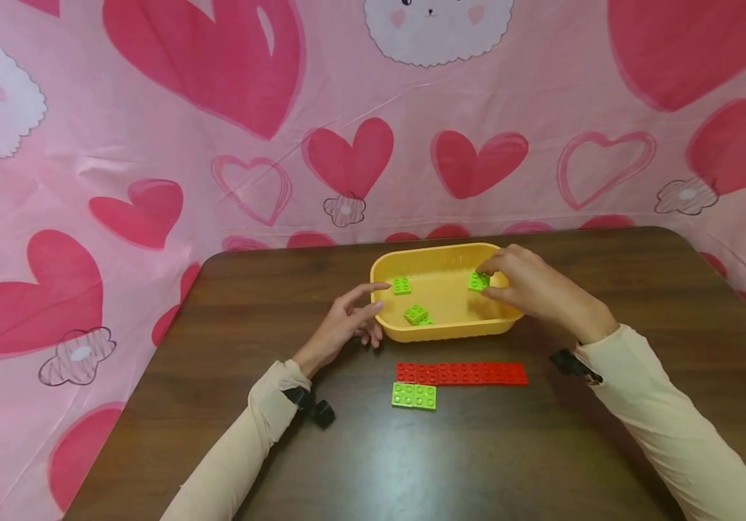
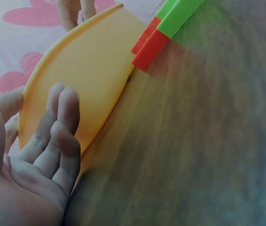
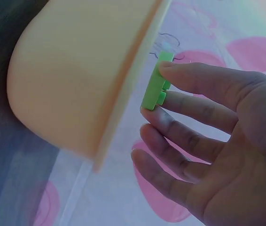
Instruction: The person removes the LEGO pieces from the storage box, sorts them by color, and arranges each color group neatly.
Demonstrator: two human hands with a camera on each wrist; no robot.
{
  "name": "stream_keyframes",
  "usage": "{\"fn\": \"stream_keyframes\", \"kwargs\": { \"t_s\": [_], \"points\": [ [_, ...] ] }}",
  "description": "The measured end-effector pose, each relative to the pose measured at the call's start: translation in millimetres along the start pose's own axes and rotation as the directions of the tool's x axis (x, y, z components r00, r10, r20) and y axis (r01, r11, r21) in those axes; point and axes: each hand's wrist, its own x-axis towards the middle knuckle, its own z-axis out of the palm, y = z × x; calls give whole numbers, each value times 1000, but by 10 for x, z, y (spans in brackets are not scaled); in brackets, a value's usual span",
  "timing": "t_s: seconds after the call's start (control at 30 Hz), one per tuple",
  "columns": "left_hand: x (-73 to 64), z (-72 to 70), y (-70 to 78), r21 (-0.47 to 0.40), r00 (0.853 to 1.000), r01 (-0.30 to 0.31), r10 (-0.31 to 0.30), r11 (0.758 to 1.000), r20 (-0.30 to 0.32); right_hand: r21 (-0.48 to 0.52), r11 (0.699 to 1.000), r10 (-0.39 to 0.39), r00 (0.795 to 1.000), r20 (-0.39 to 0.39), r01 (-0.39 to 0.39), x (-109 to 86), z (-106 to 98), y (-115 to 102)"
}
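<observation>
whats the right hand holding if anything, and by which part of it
A green block, pinched by opposite edges in the right hand.

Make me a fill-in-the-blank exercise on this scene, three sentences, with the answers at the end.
1. The brick pinched by the right hand is coloured ____.
2. In the head view, the left hand is at the ____ end of the tray.
3. On the table, the longer row of bricks is coloured ____.

Missing words: green; left; red.
</observation>
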Motion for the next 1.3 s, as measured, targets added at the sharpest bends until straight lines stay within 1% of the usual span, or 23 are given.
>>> {"fn": "stream_keyframes", "kwargs": {
  "t_s": [0.2,0.27,0.47,0.67,0.83,1.1,1.3],
  "points": [
    [1,-10,-10,-23,1000,13,-12,1000,14,-20,1000,-22,1000,6,22,-31,-19,-87],
    [5,-10,-7,-25,1000,9,-9,1000,17,-35,998,-47,999,-2,47,-39,-27,-117],
    [23,-8,3,-32,1000,-6,7,999,27,-77,994,-83,996,-20,82,-47,-28,-199],
    [21,-7,-3,-36,1000,4,-3,999,25,-103,991,-89,996,-27,86,-61,-15,-273],
    [19,-17,-4,-27,1000,6,-5,1000,21,-103,990,-97,995,-29,93,-90,-28,-336],
    [14,-7,18,-14,1000,14,-14,1000,19,-116,985,-134,989,-66,125,-124,-38,-363],
    [8,-7,22,-12,1000,22,-22,1000,12,-110,988,-121,989,-80,112,-162,-52,-384]
  ]
}}
